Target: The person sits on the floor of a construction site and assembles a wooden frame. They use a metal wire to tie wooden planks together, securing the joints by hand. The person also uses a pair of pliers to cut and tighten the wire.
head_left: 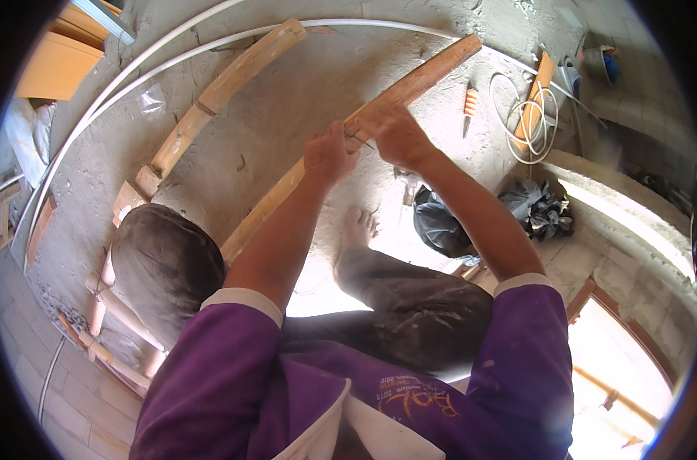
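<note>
A long bamboo pole point(432, 70) slants across the floor in front of me, its far end up to the right and its near end beside my knee. My left hand point(331, 156) is closed against the pole. Just to its right, my right hand point(398, 136) is closed over the same stretch, fingers bent down. Between the two hands a thin dark wire point(361, 142) crosses the pole; my fingers hide where it ends. A second bamboo pole point(226, 84), part of a jointed frame, lies to the left, running under my bent knee.
A pointed tool with an orange-striped handle point(470, 100) lies on the concrete floor right of the pole. Beyond it are a coiled white cable point(549, 126) and a wood strip point(534, 103). Black plastic bags point(440, 222) sit by my right forearm. White tubing point(164, 54) curves along the back.
</note>
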{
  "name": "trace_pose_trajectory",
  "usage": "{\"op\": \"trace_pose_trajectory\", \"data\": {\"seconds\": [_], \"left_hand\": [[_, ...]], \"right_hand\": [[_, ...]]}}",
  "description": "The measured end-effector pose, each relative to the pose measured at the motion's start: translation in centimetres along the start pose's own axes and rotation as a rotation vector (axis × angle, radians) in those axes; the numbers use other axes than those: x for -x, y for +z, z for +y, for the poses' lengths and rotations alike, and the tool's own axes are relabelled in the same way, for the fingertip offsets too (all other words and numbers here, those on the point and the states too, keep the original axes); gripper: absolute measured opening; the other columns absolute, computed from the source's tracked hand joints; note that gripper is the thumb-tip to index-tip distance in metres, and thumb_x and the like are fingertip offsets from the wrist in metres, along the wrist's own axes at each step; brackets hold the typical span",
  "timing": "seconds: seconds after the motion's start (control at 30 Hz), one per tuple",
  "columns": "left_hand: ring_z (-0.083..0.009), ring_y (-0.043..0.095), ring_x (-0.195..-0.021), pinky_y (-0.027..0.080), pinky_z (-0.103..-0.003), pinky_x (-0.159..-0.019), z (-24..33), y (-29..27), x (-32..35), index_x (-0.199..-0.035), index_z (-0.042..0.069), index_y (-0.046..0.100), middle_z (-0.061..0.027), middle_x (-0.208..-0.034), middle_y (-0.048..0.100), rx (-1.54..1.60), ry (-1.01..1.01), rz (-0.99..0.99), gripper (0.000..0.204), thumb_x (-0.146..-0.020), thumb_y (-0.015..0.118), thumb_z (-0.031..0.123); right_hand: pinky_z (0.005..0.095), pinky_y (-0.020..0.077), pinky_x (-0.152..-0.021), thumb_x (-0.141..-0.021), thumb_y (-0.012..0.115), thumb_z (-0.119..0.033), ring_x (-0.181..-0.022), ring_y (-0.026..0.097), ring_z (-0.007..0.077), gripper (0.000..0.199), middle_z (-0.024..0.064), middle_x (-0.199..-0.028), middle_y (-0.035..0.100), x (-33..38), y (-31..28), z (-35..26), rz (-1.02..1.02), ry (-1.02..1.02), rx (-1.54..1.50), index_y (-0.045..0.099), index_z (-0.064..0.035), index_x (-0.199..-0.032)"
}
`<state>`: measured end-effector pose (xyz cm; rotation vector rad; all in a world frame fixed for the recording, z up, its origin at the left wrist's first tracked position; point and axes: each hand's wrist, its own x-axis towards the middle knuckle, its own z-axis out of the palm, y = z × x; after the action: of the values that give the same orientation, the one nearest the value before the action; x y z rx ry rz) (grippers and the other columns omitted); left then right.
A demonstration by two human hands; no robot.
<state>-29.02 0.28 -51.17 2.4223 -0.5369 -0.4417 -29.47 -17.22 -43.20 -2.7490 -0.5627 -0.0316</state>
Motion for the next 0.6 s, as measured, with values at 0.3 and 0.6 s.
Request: {"op": "trace_pose_trajectory", "data": {"seconds": [0.3, 0.6], "left_hand": [[-0.0360, 0.065, -0.092, 0.050, -0.045, -0.081, 0.9, -0.7, -0.2, -0.115, 0.010, 0.051, -0.0146, -0.095, 0.068, 0.073, -0.074, -0.060, 0.049, -0.077, 0.073, 0.033], [-0.0331, 0.066, -0.085, 0.049, -0.042, -0.080, 0.6, -0.2, -0.1, -0.109, 0.010, 0.051, -0.0149, -0.090, 0.068, -0.071, -0.061, -0.040, 0.041, -0.078, 0.067, 0.032]], "right_hand": [[0.0381, 0.0460, -0.086, -0.080, 0.060, -0.011, -0.090, 0.062, 0.0231, 0.019, 0.0030, -0.088, 0.065, -0.3, 0.3, 0.1, -0.048, -0.217, -0.006, 0.065, -0.0099, -0.098], [0.0400, 0.0522, -0.071, -0.084, 0.057, -0.013, -0.075, 0.067, 0.0289, 0.013, 0.0118, -0.079, 0.069, -0.3, 1.5, -2.7, -0.285, 0.085, 0.103, 0.066, -0.0052, -0.088]]}}
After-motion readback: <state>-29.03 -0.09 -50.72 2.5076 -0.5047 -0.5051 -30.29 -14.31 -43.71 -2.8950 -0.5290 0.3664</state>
